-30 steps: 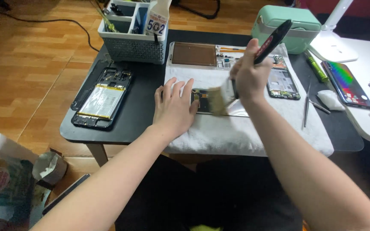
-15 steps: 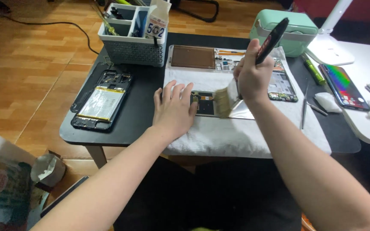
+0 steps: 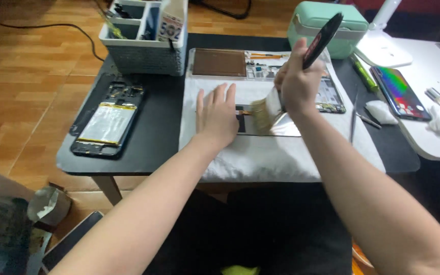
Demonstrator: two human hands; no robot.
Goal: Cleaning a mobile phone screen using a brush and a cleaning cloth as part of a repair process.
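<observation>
Probably phone-repair bench — opened phone

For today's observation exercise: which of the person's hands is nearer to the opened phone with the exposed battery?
Left. The left hand lies flat on the white cloth, right of the opened phone. The right hand, gripping a brush, is farther right still.

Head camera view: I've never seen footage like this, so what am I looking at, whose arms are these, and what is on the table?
The camera sits on a person's head and looks down, so both bare arms are their own. The left hand lies flat on a white cloth covering a dark table. The right hand grips a brush with a black handle, bristles down on a flat opened device. At left lies an opened phone; behind stand a grey organiser basket and a mint green box.
</observation>
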